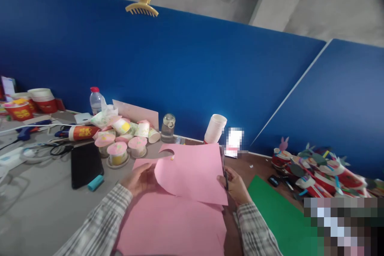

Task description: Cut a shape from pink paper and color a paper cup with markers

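Observation:
A sheet of pink paper (pixel 192 174) is raised between my hands, with a curved notch cut into its upper left side. My left hand (pixel 142 180) grips it at the left edge, the fingers partly hidden by the paper. At the right edge, my right hand (pixel 237 186) is closed round dark-handled scissors (pixel 226 178), their blades pointing up along the sheet's side. The thumb of that hand lies against the paper. Beneath, more pink paper (pixel 174 226) covers the table close to me.
Left of the paper are decorated paper cups (pixel 117 152), a black phone (pixel 87 165) and a turquoise marker cap (pixel 96 183). A glass jar (pixel 168 129) and stacked white cups (pixel 215 129) stand behind. Green card (pixel 279 216) and red cup figures (pixel 327 178) lie right, before a blue partition (pixel 192 68).

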`<state>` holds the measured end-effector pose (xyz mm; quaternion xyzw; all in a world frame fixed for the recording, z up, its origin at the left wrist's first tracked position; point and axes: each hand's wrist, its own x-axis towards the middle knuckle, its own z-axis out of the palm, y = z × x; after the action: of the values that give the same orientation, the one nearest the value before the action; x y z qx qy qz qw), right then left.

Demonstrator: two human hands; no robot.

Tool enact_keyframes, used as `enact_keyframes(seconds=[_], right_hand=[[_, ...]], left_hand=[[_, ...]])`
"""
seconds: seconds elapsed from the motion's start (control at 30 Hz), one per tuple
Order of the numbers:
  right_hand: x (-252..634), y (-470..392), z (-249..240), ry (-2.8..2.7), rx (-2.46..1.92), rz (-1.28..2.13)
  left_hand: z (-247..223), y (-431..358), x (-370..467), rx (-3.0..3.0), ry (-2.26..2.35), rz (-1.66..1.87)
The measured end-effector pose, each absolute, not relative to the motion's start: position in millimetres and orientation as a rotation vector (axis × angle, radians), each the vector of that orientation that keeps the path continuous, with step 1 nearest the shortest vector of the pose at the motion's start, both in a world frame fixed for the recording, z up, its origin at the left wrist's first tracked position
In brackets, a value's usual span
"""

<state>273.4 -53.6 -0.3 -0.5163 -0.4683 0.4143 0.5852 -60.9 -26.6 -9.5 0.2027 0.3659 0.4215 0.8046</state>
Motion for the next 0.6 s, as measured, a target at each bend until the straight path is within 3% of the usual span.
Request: enact_keyframes(seconds=[0.3, 0.5, 0.57, 0.6], right_hand=[[282, -51, -7, -1.348, -1.338, 0.774], [267, -57, 6, -1.094, -1.483, 0.073], [252, -67, 16, -1.05, -1.423, 0.138], [243, -73, 20, -0.985, -1.306, 0.362]], left_hand=[[-4, -35, -44, 0.687, 0.967, 0.805], [-13, -36, -34, 0.752, 0.972, 1.047], [-12, -40, -25, 0.646, 0.967, 1.114], [-10, -43, -20, 0.587, 0.964, 1.135]])
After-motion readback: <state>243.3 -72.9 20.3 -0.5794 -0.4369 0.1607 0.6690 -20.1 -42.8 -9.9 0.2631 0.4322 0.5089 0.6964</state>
